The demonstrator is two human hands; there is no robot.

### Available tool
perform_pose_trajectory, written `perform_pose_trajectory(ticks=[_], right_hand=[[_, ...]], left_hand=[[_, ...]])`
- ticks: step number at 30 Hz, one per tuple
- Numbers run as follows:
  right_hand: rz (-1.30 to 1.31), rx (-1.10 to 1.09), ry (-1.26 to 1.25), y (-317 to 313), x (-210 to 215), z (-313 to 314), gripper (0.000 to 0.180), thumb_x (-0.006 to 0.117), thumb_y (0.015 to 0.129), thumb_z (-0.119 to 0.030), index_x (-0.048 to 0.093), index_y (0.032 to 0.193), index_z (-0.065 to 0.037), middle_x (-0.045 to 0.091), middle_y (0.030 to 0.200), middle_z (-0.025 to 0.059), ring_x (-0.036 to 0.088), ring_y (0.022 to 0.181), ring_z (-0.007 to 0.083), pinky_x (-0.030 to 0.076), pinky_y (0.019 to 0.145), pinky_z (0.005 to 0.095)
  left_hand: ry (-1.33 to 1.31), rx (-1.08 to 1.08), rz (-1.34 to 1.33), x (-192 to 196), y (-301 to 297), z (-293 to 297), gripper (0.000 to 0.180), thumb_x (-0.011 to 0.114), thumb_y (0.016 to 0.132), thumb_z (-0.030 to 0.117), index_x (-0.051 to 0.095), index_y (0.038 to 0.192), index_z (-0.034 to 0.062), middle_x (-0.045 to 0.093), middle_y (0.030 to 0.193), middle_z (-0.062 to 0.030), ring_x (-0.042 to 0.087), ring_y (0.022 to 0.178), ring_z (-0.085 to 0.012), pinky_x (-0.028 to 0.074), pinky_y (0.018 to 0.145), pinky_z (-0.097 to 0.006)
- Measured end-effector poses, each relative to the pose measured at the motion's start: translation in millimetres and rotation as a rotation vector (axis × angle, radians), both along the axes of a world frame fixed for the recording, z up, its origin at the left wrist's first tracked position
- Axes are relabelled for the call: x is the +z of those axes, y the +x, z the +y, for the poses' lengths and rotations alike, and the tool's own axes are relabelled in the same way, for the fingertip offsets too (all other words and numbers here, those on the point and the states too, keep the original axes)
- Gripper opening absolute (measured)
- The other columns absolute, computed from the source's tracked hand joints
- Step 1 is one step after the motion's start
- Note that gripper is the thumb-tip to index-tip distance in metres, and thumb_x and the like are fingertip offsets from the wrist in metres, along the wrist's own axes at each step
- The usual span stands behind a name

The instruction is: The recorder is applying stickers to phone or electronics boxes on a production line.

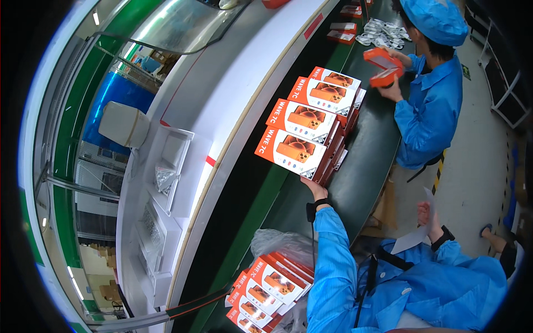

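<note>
Stacks of orange-and-white phone boxes (293, 145) stand in a row on the dark green conveyor belt. At the near end of the row, my left hand (315, 189) touches the closest stack low on its side; its fingers are mostly hidden by the boxes. My right hand (424, 213), off to the right beside my body, is closed on a white paper sheet (412, 240). Another group of phone boxes (269, 286) lies overlapped near my left forearm, with clear plastic wrap (284, 247) around it.
A co-worker in blue (430, 105) handles an opened orange box (383, 66) at the far right. White bundled cables (384, 34) and more orange boxes (341, 33) lie farther along. Left of the belt runs a white ledge (222, 94) with white trays (175, 166).
</note>
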State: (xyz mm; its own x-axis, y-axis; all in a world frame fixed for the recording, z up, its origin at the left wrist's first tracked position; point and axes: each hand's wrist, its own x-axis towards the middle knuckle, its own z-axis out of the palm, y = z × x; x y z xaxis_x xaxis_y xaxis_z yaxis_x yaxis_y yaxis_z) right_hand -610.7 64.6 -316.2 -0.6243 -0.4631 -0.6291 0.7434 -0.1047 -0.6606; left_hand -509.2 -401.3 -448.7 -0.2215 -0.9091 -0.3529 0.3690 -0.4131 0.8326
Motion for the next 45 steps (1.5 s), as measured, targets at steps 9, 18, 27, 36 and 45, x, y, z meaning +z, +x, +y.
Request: perform_pose_trajectory(ticks=[9, 18, 27, 36, 45], right_hand=[[0.135, 0.039, -0.107, 19.5, 60.2, -35.1, 0.037, 0.043, 0.093, -0.04, 0.057, 0.092, -0.006, 0.053, 0.061, 0.001, 0.033, 0.036, 0.0075, 0.024, 0.034, 0.0218], [0.217, -0.111, -0.134, 44.9, 92.4, -60.6, 0.029, 0.045, 0.091, -0.028, 0.058, 0.084, -0.003, 0.055, 0.06, 0.0036, 0.042, 0.039, 0.0099, 0.032, 0.037, 0.023], [0.154, -0.099, -0.75, 24.1, 99.4, -75.3, 0.023, 0.045, 0.091, -0.021, 0.055, 0.083, -0.001, 0.054, 0.062, 0.0084, 0.04, 0.036, 0.0111, 0.032, 0.035, 0.0224], [0.122, 0.045, -0.649, 58.6, 165.0, -124.7, 0.02, 0.043, 0.093, -0.015, 0.052, 0.082, -0.002, 0.05, 0.064, 0.0056, 0.045, 0.043, 0.0109, 0.034, 0.04, 0.022], [0.106, 0.125, -0.572, 109.3, 176.1, -127.9, 0.03, 0.041, 0.094, -0.024, 0.062, 0.096, -0.002, 0.062, 0.091, 0.0024, 0.055, 0.082, 0.0069, 0.043, 0.073, 0.0228]], left_hand=[[-0.131, -0.218, -0.027, 66.6, 25.6, -3.4, 0.046, 0.035, 0.097, 0.035, 0.049, 0.128, 0.0029, 0.058, 0.122, -0.0071, 0.052, 0.114, -0.0209, 0.039, 0.098, -0.037], [-0.312, -0.746, -0.115, 252.6, 52.0, 201.4, 0.027, 0.051, 0.094, 0.025, 0.054, 0.112, 0.0051, 0.053, 0.112, -0.0061, 0.052, 0.102, -0.0164, 0.04, 0.09, -0.03], [-0.999, -1.572, -0.139, 353.8, 69.3, 261.1, 0.06, 0.061, 0.087, 0.026, 0.036, 0.133, -0.0034, 0.041, 0.133, -0.0197, 0.041, 0.125, -0.0312, 0.031, 0.105, -0.038], [-1.289, -0.937, -0.422, 338.5, 97.9, 304.1, 0.053, 0.068, 0.08, 0.012, 0.042, 0.123, -0.0047, 0.045, 0.122, -0.0239, 0.046, 0.112, -0.0396, 0.039, 0.095, -0.041], [-1.03, -0.627, -0.529, 339.4, 131.6, 294.9, 0.019, 0.057, 0.087, 0.006, 0.058, 0.103, -0.0041, 0.062, 0.092, -0.0209, 0.06, 0.084, -0.0369, 0.048, 0.075, -0.038]])
